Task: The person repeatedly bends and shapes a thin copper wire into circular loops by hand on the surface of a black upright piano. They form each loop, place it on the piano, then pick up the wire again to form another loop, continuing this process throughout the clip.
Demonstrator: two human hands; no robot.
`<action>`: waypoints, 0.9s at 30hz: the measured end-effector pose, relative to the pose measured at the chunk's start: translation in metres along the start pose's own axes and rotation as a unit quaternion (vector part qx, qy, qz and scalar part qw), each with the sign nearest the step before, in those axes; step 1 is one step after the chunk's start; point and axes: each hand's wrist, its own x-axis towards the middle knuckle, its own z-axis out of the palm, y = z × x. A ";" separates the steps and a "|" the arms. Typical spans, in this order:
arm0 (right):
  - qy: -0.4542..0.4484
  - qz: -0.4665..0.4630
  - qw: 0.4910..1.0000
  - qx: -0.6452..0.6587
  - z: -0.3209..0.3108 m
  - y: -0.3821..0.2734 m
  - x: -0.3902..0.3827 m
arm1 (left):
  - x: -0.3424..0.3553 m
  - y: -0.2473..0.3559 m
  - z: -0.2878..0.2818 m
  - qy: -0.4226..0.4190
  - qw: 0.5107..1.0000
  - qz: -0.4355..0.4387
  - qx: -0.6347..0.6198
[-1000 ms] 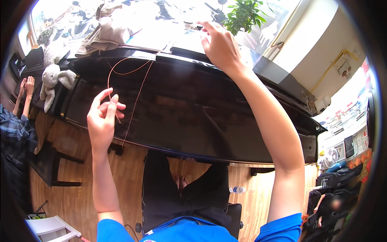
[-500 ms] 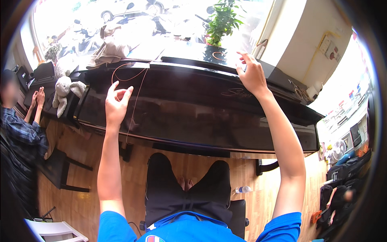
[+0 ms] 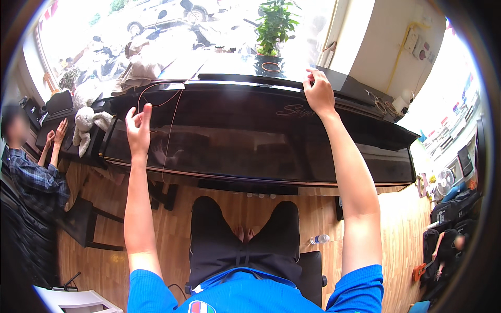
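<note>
A long glossy black upright piano (image 3: 235, 135) stands in front of me. My left hand (image 3: 138, 133) is raised before its left part, thumb up and fingers loosely bent apart, with nothing plainly held. Beside its fingertips a thin reddish cord (image 3: 171, 122) loops from the piano's top and hangs down the front; I cannot tell whether the hand touches it. Near the piano's upper edge is my right hand (image 3: 319, 95), its fingers bent with a small gap from the thumb and nothing visible in them. A small ring-shaped loop (image 3: 271, 67) lies behind, near a plant pot.
A leafy plant (image 3: 274, 28) and crumpled cloth (image 3: 138, 70) sit by the window. A plush rabbit (image 3: 84, 125) is on the left, beside a seated person (image 3: 31, 172). A bottle (image 3: 319, 239) lies on the floor. Tangled cables (image 3: 383, 104) rest on the right.
The view has shifted slightly. My left hand has turned, its thumb now pointing up. The fingers of my right hand have drawn closer together.
</note>
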 end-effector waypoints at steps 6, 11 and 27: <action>0.016 -0.021 0.999 -0.036 0.002 0.000 -0.005 | -0.013 0.065 -0.006 0.135 0.960 0.211 -0.123; 0.001 -0.039 0.999 -0.030 -0.003 -0.001 -0.003 | -0.077 0.129 0.066 -0.197 0.932 0.284 -0.111; -0.218 -0.112 0.950 -0.196 0.007 -0.063 0.053 | -0.112 0.061 0.207 -0.343 0.905 0.236 0.089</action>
